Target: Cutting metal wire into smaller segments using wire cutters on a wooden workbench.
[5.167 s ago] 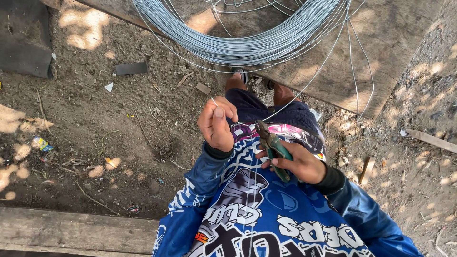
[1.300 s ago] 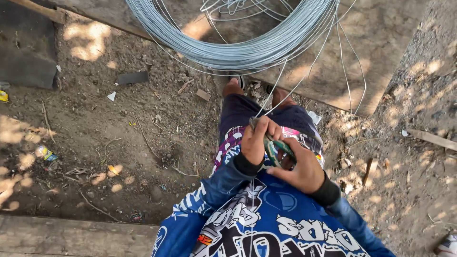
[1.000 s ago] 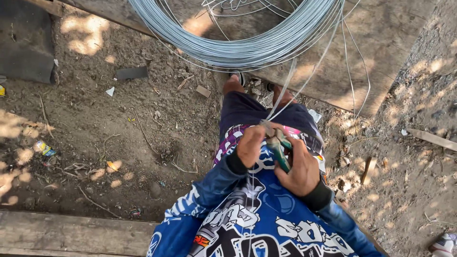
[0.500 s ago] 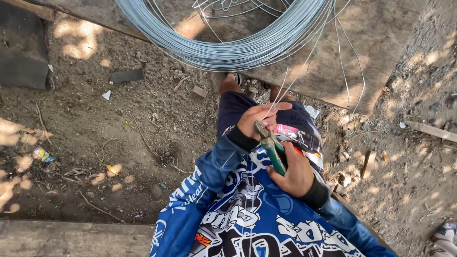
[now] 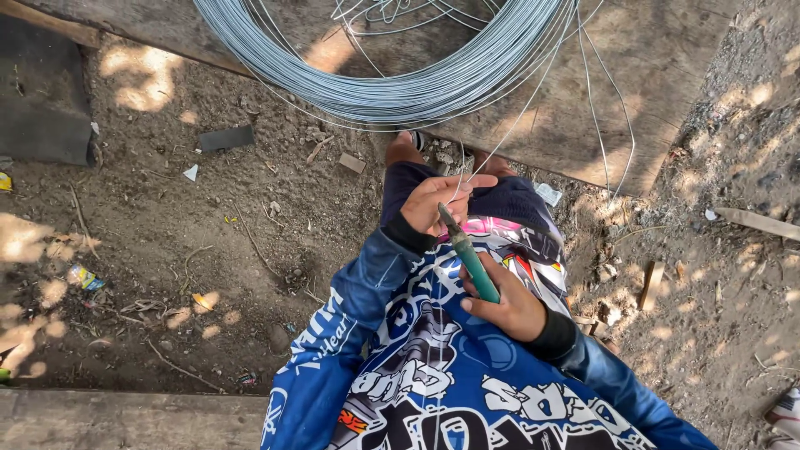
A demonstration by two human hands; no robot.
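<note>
Looking down my blue patterned shirt, my right hand (image 5: 508, 298) grips green-handled pliers (image 5: 468, 254) whose jaws point up toward my left hand. My left hand (image 5: 433, 202) pinches a thin grey wire (image 5: 500, 137) that runs up from my fingers to a large coil of grey wire (image 5: 400, 83). The coil lies on a wooden board (image 5: 658, 92) just beyond my feet. A length of the wire also hangs down over my chest.
Bare dirt with twigs, stones and scraps of litter lies to the left and right. A dark flat piece (image 5: 227, 137) rests on the dirt at upper left. A timber beam (image 5: 125, 421) runs along the bottom left. A wood offcut (image 5: 758, 222) lies at right.
My left hand dropped from chest height to the pliers, took the wire and shifted up and left. The pliers swung round so the jaws point at my left fingers.
</note>
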